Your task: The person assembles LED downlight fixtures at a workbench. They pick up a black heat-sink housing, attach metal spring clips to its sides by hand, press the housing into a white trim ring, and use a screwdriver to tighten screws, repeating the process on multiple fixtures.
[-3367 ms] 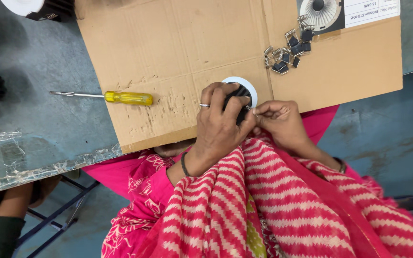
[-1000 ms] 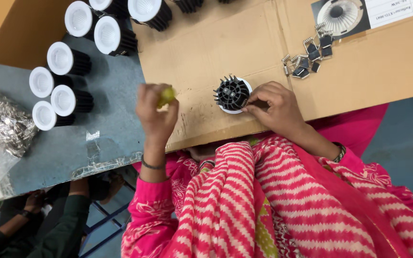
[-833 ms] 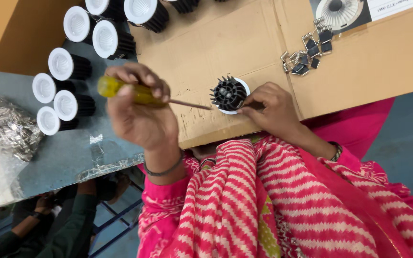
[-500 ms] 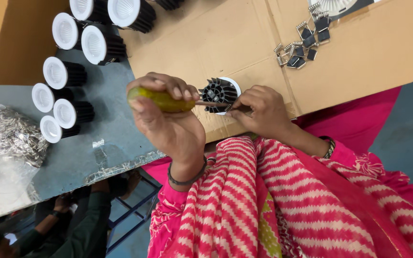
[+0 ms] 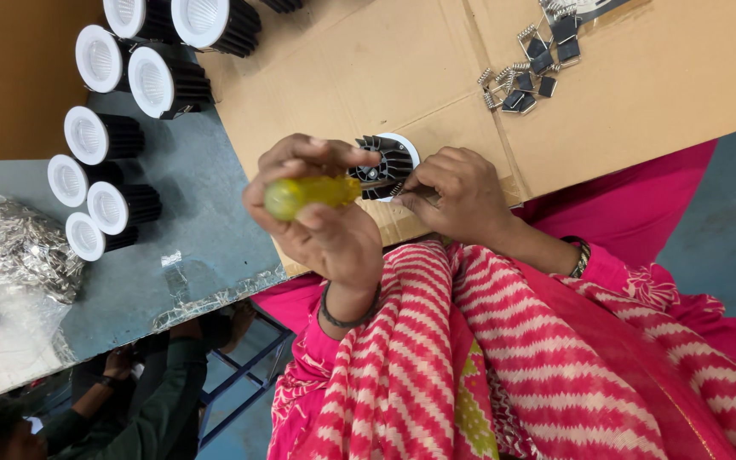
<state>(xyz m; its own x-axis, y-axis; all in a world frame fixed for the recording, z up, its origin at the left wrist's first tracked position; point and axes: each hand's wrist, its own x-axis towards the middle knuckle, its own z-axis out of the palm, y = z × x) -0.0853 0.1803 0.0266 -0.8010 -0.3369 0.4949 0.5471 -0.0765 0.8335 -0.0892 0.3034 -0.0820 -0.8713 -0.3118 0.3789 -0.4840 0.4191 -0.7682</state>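
Nearest you, your lap is covered by a pink and white striped cloth (image 5: 470,366); above it your left hand (image 5: 321,217) is closed around the yellow handle of a screwdriver (image 5: 304,194), lifted over the near edge of the cardboard sheet (image 5: 641,94) that covers the tabletop (image 5: 181,247); the tool's shaft runs toward the black finned lamp (image 5: 382,166), though its tip is hidden among the fins; your right hand (image 5: 453,192) is just beside that lamp on its right, fingers pinched together against its side, and what they pinch is too small to tell; there is a bracelet on that wrist and a dark band on the left one.

The lamp lies on the cardboard close to its near edge, its white rim (image 5: 404,145) facing away from you and its fins toward you.

Further out, near the far right part of the cardboard, a small heap of dark metal clips with springs (image 5: 534,64) lies loose; to the left, on the bare grey tabletop and the cardboard's left edge, a cluster of finished lamps (image 5: 117,136) lie on their sides with white faces showing; at the tabletop's left edge a clear plastic bag of small metal parts (image 5: 19,255) sits beside them; below that edge, another person in a dark green sleeve (image 5: 155,383) crouches near the floor.
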